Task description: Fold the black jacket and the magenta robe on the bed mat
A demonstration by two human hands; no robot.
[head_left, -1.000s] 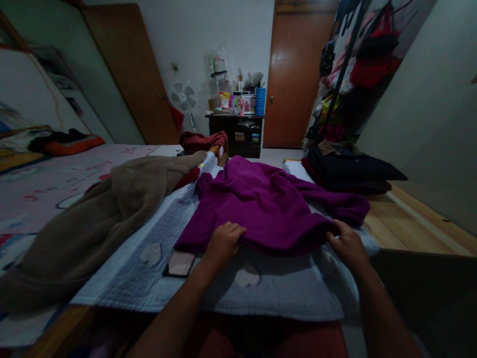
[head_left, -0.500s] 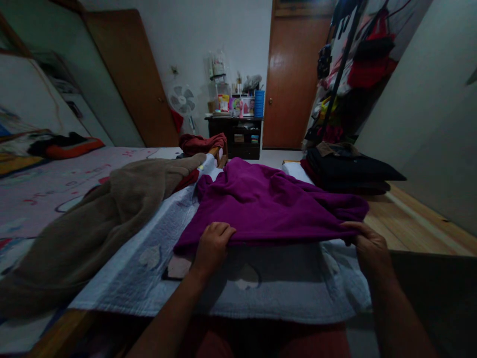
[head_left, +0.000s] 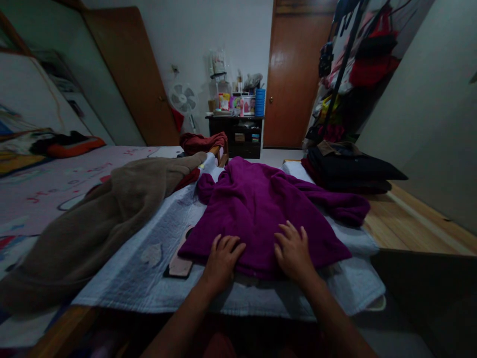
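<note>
A purple long-sleeved garment (head_left: 261, 209) lies spread on a light blue quilted cloth (head_left: 149, 283), its hem toward me. My left hand (head_left: 222, 258) rests on the garment near the hem, left of its middle, fingers apart. On the right part of the hem area, my right hand (head_left: 294, 248) lies with spread fingers on the fabric. Neither hand grips anything. One sleeve reaches out to the right; the other is bunched at the left. A flat pinkish object with a dark edge (head_left: 181, 266) shows partly from under the garment's left side.
A brown fleece garment (head_left: 122, 199) stretches along the left, over the bed's edge. Folded dark clothes (head_left: 354, 166) are stacked at the right on a wooden surface (head_left: 421, 223). Behind stand reddish cloth (head_left: 203, 142), a dark cabinet (head_left: 234, 136) and a fan (head_left: 182, 98).
My right hand has let go of the garment's right corner and moved left onto the fabric. My left hand has opened. The hem now lies lower and flatter, nearer to me.
</note>
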